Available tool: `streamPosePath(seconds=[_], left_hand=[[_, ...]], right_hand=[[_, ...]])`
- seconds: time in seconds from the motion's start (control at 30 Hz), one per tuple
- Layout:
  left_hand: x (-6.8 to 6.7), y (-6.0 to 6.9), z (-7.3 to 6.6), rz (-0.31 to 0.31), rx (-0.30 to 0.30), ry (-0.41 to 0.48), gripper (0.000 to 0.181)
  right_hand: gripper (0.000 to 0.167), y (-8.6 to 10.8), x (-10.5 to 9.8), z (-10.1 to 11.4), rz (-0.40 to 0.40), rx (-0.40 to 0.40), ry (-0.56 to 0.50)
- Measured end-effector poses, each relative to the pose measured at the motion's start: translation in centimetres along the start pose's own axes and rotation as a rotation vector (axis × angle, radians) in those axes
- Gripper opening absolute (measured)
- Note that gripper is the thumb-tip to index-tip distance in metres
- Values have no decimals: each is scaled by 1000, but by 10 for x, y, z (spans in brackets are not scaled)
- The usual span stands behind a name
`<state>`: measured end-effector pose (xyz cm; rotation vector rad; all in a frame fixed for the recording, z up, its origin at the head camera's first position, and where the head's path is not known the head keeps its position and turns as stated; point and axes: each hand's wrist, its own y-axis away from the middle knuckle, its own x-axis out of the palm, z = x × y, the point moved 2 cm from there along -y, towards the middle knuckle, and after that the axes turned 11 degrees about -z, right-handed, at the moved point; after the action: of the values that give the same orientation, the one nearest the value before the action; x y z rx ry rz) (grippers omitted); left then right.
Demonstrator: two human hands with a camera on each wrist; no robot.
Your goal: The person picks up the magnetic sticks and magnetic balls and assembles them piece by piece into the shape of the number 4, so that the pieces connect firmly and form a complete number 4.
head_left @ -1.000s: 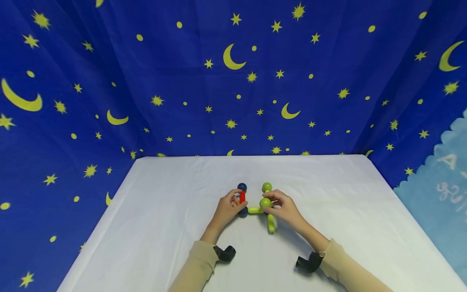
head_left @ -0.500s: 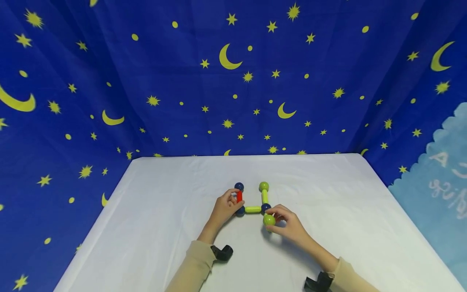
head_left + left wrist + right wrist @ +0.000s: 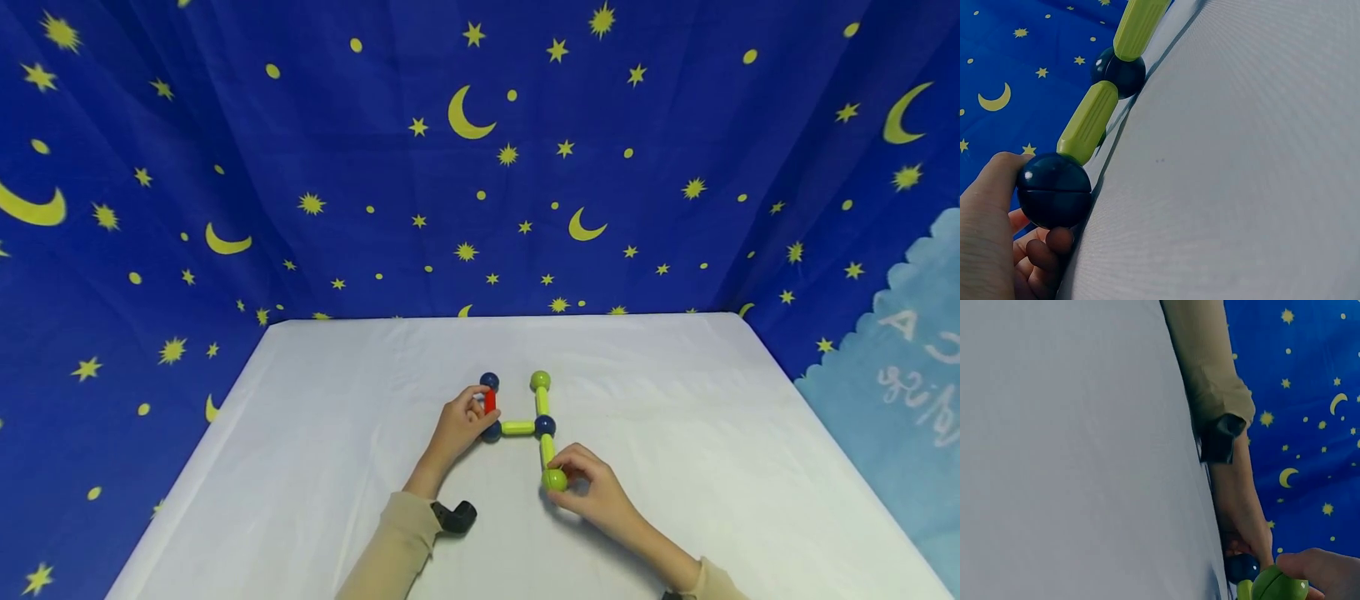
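Magnetic rods and balls form an H-like shape in the head view. My left hand point(image 3: 459, 421) grips the red rod point(image 3: 490, 401), which runs between a far blue ball point(image 3: 489, 381) and a near blue ball point(image 3: 1054, 190). From there a green rod point(image 3: 518, 427) leads right to another blue ball point(image 3: 545, 425). A second green rod point(image 3: 542, 402) extends away from it to a green ball point(image 3: 540, 380); a third green rod point(image 3: 547, 451) points toward me. My right hand point(image 3: 600, 492) pinches another green ball point(image 3: 554, 480) against the third rod's near end.
The pieces lie on a white-covered table point(image 3: 360, 392). Behind and beside it hangs a blue curtain point(image 3: 390, 167) with yellow moons and stars. A light blue panel point(image 3: 900, 392) with white lettering is at the right. A black wrist camera point(image 3: 456, 517) sits on the left sleeve.
My right hand has carried the green ball toward me, from above the right blue ball to the near rod's end. My left hand keeps its grip on the red rod.
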<state>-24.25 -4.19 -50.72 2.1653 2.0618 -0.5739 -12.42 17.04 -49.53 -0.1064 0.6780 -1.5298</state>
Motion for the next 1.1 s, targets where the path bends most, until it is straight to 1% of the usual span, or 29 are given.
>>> streamPosePath(seconds=[0.1, 0.2, 0.37, 0.4, 0.47, 0.57, 0.63, 0.7, 0.83, 0.9, 1.0, 1.1], left_hand=[[-3, 3, -9, -8, 19, 23, 41], [-3, 3, -11, -15, 27, 29, 42], [-2, 3, -9, -13, 5, 29, 42], [-1, 3, -8, -22, 2, 29, 41], [1, 0, 1, -18, 3, 18, 41], [4, -3, 15, -9, 8, -2, 42], [5, -5, 24, 8, 16, -12, 43], [5, -5, 25, 10, 23, -13, 44], [4, -6, 25, 13, 31, -20, 44], [4, -6, 25, 10, 24, -23, 44], [4, -7, 25, 4, 13, -29, 44], [4, -7, 24, 4, 5, -30, 44]], right_hand=[[34, -1, 0, 12, 5, 19, 11], [33, -2, -1, 21, 20, 55, 23], [32, -1, -3, 20, 45, 117, 33], [32, -1, -3, 19, 47, 123, 34], [32, 0, -2, 16, 48, 123, 40], [34, 3, 1, 2, 38, 108, 63], [36, 5, 3, -7, 25, 92, 83], [37, 6, 5, -16, 7, 79, 97], [39, 6, 7, -16, -29, 49, 98], [41, 6, 7, -16, -39, 41, 104], [45, 5, 7, -15, -44, 53, 125], [50, 4, 5, -15, -43, 91, 131]])
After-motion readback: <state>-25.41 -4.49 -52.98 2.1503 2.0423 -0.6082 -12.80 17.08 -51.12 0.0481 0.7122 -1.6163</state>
